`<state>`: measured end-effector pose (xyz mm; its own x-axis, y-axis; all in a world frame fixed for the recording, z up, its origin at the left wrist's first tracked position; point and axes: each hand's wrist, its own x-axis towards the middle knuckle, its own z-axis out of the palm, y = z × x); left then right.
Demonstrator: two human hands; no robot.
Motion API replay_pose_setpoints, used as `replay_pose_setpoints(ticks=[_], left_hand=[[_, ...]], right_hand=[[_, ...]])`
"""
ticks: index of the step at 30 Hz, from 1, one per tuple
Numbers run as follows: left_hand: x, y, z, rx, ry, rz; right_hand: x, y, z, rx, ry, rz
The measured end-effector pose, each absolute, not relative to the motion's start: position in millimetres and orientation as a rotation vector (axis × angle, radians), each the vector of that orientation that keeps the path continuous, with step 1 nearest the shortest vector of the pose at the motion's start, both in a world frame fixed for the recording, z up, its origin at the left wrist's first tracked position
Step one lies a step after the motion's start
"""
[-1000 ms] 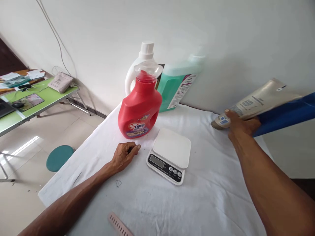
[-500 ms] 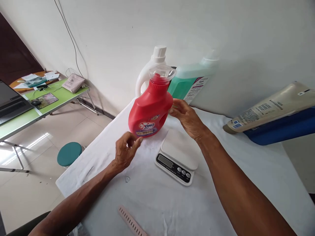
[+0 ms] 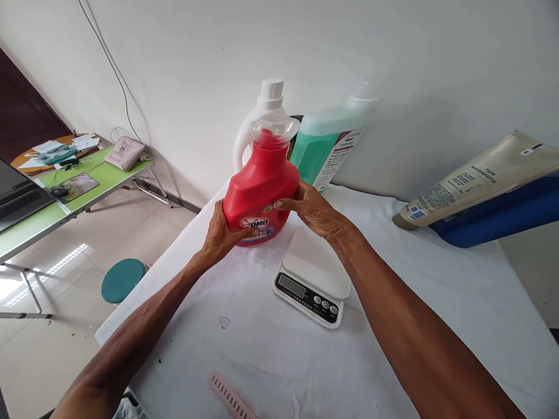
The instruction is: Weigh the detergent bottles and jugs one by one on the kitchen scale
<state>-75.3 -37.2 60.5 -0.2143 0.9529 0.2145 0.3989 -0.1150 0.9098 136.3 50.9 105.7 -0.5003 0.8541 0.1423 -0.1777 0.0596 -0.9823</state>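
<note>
A red laundry detergent bottle with an OMO label stands on the white cloth, a clear plastic piece like a funnel or cup on its neck. My left hand is closed round its lower left side, thumb across the label. From the right, my right hand grips the handle side, thumb on the front; its other fingers are mostly hidden behind the bottle. A white digital scale lies just in front of the bottle, below my right hand, with a dark display.
Behind stand a white bottle and a green liquid bottle. To the right lean a beige tube and something blue. A pink strap lies in front. A teal stool and green table are left.
Both hands have come in from beside the red bottle and taken hold of it. The left hand rose to its side; the right closed round the handle side. The view shifted slightly.
</note>
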Motion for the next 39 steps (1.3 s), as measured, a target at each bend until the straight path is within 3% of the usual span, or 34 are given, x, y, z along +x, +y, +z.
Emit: replay_pose_setpoints(ticks=[5,14,25,39], left_hand=[[-83.4,-39.7,78.5,1.605,1.612,1.34],[-57.1,-41.5,129.3,1.848,1.336,1.313],[7.5,-28.4,110.7,1.828,1.025,1.135],[17.9,-11.8,93.5,1.848,0.993,1.055]], right_hand=[[131.2,39.2,126.2,-0.696,-1.435,1.558],[173.2,-8.5,175.0,-0.801,-1.375,1.232],[234.0,-39.6,150.2,-1.021,-1.128,1.108],[244.6,-38.7,126.8,-1.051,-1.093,1.006]])
